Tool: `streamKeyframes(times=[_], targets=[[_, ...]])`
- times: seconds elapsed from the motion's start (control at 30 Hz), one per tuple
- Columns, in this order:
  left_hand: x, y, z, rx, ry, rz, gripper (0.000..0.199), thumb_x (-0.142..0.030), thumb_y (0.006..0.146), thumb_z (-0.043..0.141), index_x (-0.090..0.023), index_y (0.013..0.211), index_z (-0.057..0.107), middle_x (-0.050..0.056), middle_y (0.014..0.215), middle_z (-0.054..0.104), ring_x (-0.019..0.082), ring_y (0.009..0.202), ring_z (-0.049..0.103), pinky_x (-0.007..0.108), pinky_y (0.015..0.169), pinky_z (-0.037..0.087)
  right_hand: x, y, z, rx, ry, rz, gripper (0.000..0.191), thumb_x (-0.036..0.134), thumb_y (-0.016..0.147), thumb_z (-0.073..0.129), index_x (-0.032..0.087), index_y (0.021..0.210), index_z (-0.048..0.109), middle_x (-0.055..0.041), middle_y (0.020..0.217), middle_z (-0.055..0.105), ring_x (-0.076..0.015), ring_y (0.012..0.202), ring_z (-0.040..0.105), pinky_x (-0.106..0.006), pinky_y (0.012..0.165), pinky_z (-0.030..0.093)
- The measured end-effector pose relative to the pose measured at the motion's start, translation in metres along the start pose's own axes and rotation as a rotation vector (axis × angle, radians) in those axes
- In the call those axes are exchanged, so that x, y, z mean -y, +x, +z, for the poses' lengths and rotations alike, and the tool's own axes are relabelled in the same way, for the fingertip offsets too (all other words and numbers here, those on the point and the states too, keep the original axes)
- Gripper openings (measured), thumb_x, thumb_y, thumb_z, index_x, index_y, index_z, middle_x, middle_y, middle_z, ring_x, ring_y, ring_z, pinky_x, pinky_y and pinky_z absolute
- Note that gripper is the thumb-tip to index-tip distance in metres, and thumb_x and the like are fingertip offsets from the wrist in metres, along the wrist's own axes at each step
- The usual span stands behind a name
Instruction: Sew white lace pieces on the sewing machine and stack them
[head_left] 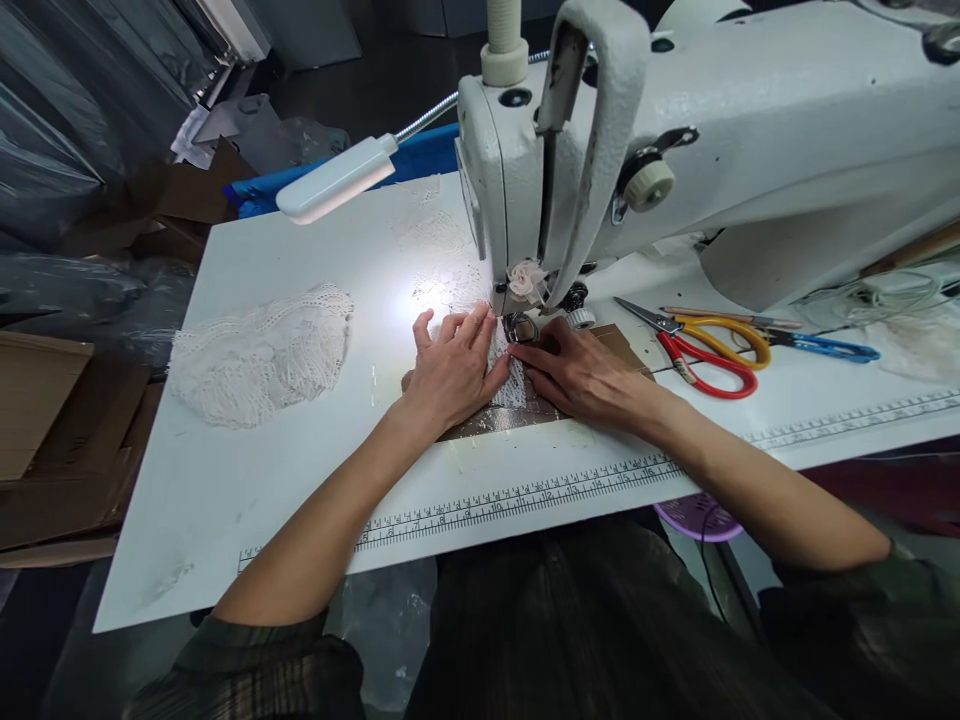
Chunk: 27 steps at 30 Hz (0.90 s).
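A strip of white lace [511, 385] lies under the needle area of the white sewing machine [517, 180]. My left hand [454, 370] rests on the left side of the lace with its fingers spread flat. On the other side, my right hand [574, 370] has its fingers drawn together at the lace's right edge, close to the presser foot [520, 328]; the fingertips partly cover the lace. Below both hands is a shiny brown plate [495, 422]. A pale fabric flower [526, 281] sits on the machine head.
A heap of white lace [259, 355] lies on the table [191, 500] at left. Red-handled scissors [712, 370], yellow-handled scissors [731, 338] and a blue-handled tool [832, 347] lie at right. A lamp [341, 178] hangs over the table. Cardboard boxes [45, 400] stand at far left.
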<state>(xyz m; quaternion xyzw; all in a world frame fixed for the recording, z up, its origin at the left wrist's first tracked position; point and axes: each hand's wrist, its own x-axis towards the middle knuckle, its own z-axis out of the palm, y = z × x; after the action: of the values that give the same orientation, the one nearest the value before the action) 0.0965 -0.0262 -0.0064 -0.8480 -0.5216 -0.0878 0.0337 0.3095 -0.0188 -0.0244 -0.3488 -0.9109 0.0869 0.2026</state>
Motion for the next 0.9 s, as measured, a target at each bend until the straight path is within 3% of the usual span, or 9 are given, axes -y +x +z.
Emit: streamKeyframes(times=[0.2, 0.33, 0.47, 0.57, 0.7, 0.9], targets=[[-0.001, -0.001, 0.004, 0.001, -0.063, -0.048, 0.048, -0.041, 0.104, 0.033, -0.013, 0.137, 0.053, 0.018, 0.124, 0.063, 0.037, 0.12, 0.049, 0.063, 0.107, 0.029, -0.004, -0.001, 0.001, -0.011, 0.005, 0.012, 0.041, 0.031, 0.103, 0.039, 0.02, 0.139, 0.054, -0.0163, 0.116, 0.05, -0.0276, 0.098, 0.052, -0.048, 0.087, 0.051], [0.004, -0.002, 0.003, 0.003, -0.107, -0.034, 0.047, -0.042, 0.104, 0.035, -0.014, 0.138, 0.051, 0.019, 0.13, 0.059, 0.036, 0.12, 0.049, 0.059, 0.102, 0.036, -0.009, -0.005, -0.005, -0.1, 0.112, 0.167, 0.034, 0.031, 0.1, 0.045, 0.019, 0.13, 0.056, -0.0148, 0.116, 0.05, -0.0225, 0.084, 0.054, -0.044, 0.079, 0.054], [0.02, -0.002, -0.002, -0.138, -0.129, 0.015, 0.044, -0.038, 0.103, 0.04, -0.013, 0.139, 0.047, 0.023, 0.142, 0.05, 0.034, 0.12, 0.051, 0.054, 0.095, 0.044, -0.011, -0.008, -0.006, -0.169, 0.129, 0.241, 0.024, 0.027, 0.096, 0.048, 0.016, 0.115, 0.058, -0.015, 0.113, 0.052, -0.0205, 0.078, 0.052, -0.043, 0.074, 0.054], [0.028, -0.004, -0.006, -0.239, -0.185, 0.123, 0.034, -0.031, 0.102, 0.043, -0.012, 0.128, 0.055, 0.021, 0.13, 0.06, 0.028, 0.106, 0.058, 0.046, 0.087, 0.051, -0.009, -0.008, -0.004, -0.162, 0.116, 0.217, 0.03, 0.025, 0.096, 0.047, 0.014, 0.123, 0.056, -0.0166, 0.113, 0.053, -0.0238, 0.086, 0.054, -0.045, 0.081, 0.054], [0.027, -0.009, -0.01, -0.066, -0.389, 0.378, 0.021, -0.034, 0.1, 0.053, -0.017, 0.102, 0.065, 0.008, 0.101, 0.068, 0.019, 0.091, 0.063, 0.035, 0.08, 0.055, -0.009, -0.008, -0.002, -0.173, 0.118, 0.197, 0.036, 0.024, 0.096, 0.048, 0.016, 0.13, 0.054, -0.0159, 0.11, 0.056, -0.029, 0.099, 0.054, -0.049, 0.087, 0.053], [0.022, -0.012, -0.01, 0.042, -0.471, 0.357, 0.023, -0.03, 0.101, 0.053, -0.017, 0.088, 0.066, 0.008, 0.099, 0.067, 0.019, 0.091, 0.063, 0.037, 0.082, 0.055, -0.008, -0.008, -0.004, -0.159, 0.123, 0.206, 0.037, 0.023, 0.096, 0.049, 0.017, 0.131, 0.057, -0.0158, 0.113, 0.058, -0.0283, 0.097, 0.057, -0.048, 0.087, 0.053]])
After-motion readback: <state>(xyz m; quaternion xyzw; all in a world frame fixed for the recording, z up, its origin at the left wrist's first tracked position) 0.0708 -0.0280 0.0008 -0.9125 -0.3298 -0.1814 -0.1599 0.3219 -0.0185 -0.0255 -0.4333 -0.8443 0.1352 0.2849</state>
